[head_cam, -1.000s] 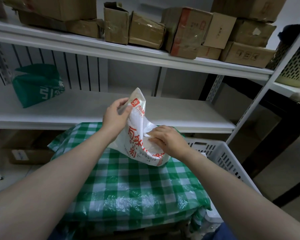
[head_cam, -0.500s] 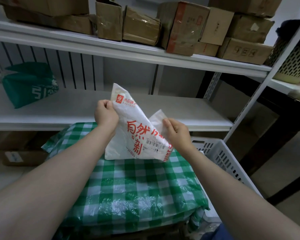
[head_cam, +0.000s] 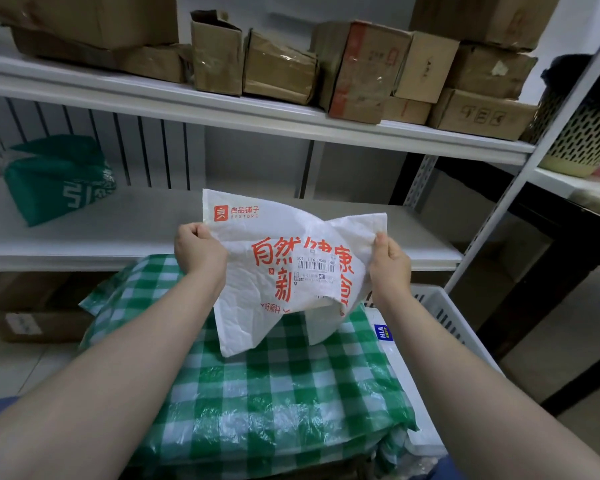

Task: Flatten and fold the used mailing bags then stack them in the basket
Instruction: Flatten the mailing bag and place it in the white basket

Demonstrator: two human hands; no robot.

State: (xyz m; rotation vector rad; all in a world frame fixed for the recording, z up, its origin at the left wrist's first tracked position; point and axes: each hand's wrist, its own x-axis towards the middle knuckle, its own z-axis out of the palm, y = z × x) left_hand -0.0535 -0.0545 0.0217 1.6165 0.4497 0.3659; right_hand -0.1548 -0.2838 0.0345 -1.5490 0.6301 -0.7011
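Note:
A crumpled white mailing bag [head_cam: 284, 271] with red lettering and a shipping label hangs spread in the air above a green-and-white checked cloth [head_cam: 257, 393]. My left hand [head_cam: 198, 251] pinches its left edge. My right hand [head_cam: 390, 263] pinches its upper right corner. The bag's lower part droops onto the cloth. A white slotted basket [head_cam: 444, 317] sits to the right, partly behind my right arm, with a flat white bag [head_cam: 392, 344] bearing a blue tag at its near side.
White metal shelving [head_cam: 222, 109] stands in front. Several cardboard boxes [head_cam: 361, 71] fill the top shelf. A green bag [head_cam: 56, 178] lies on the middle shelf at left. A perforated bin [head_cam: 582, 133] sits at the far right. A box [head_cam: 35, 323] rests on the floor.
My hands have moved apart and pulled the white bag open from a bunched, peaked shape into a wide sheet facing me. My right hand shifted from the bag's middle to its right corner.

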